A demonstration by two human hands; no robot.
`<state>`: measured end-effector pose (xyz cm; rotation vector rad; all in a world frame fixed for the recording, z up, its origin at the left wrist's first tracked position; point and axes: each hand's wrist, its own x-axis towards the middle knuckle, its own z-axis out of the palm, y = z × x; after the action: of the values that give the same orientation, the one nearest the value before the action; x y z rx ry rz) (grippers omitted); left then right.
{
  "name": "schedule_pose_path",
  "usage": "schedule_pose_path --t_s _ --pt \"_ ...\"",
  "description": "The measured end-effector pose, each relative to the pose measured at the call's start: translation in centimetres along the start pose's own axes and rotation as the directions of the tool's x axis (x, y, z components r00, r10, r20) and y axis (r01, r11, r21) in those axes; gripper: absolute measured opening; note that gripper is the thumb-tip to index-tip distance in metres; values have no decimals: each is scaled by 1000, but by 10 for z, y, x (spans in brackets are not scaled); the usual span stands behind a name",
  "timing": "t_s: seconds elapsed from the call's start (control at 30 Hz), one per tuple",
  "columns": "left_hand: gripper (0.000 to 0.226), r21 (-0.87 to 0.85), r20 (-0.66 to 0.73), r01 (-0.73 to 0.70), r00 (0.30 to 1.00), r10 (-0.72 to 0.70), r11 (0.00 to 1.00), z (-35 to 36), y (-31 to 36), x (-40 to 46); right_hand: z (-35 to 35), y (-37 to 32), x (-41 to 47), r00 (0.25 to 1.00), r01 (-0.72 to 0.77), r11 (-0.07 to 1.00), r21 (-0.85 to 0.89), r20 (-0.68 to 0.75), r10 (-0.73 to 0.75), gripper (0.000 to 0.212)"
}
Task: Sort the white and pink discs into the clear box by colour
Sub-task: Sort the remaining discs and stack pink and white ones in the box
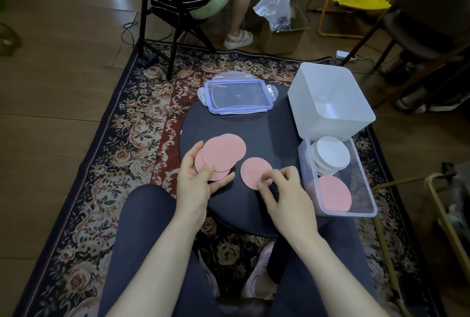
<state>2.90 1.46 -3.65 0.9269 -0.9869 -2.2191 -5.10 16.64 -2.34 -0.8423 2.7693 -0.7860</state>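
1. A round dark counter [229,123] carries all the containers.
2. A white square plastic tub [330,103] stands empty.
3. A clear rectangular plastic box [366,189] holds stacked white discs [333,154] at its far end and pink discs [330,193] nearer.
4. A blue-rimmed clear lid [237,96] lies flat.
5. The left hand [195,184] fingers grip a fan of pink round discs [223,151].
6. The right hand [287,194] fingers pinch a single pink disc [254,171] lying on the counter.

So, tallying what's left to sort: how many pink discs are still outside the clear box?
5 visible: four fanned in the left hand, one pink disc on the table under the right hand. More may hide in the fan.
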Motion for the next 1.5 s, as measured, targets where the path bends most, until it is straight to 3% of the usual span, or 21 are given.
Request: schedule_pose_path --t_s 0.13,0.2,0.27,0.43,0.6,0.77,0.97,1.17,1.33,1.43,1.5 --pt "42 1 9 -14 1000 14 1000 0 -1 0 -2 -4 10 986 -167 978 122 48 163 41" --pt "43 5 15 -16 1000 16 1000 -1 -1 -1 -2 -8 18 973 -216 971 106 104 206 62" --pt "43 8 20 -20 1000 19 1000 -2 -1 -1 -2 -13 23 970 -211 976 62 134 201 70" --pt "43 21 36 -33 999 32 999 -3 -2 -2 -2 -17 24 955 -292 937 193 111 275 60" --pt "47 54 46 -53 998 51 997 -1 -2 -3 1 -6 17 963 -259 866 428 40 268 30" --pt "47 90 43 -55 998 51 994 1 -1 -5 0 -7 19 932 -319 587 744 134 337 8" --pt "48 96 47 -45 998 41 994 2 1 -5 4 -15 26 925 -366 591 719 212 315 16" --pt "46 72 17 -47 999 46 996 1 -1 -5 0 -15 29 905 -402 487 775 256 340 18" --pt "39 179 106 -51 994 32 982 4 1 -8 -1 -20 25 918 -382 421 823 284 277 11" --pt "42 196 58 -78 996 67 977 8 0 -11 3 -25 26 926 -374 464 803 292 241 8" --pt "41 158 -30 -107 993 113 982 10 -2 -12 8 -25 30 951 -309 615 726 221 218 15"
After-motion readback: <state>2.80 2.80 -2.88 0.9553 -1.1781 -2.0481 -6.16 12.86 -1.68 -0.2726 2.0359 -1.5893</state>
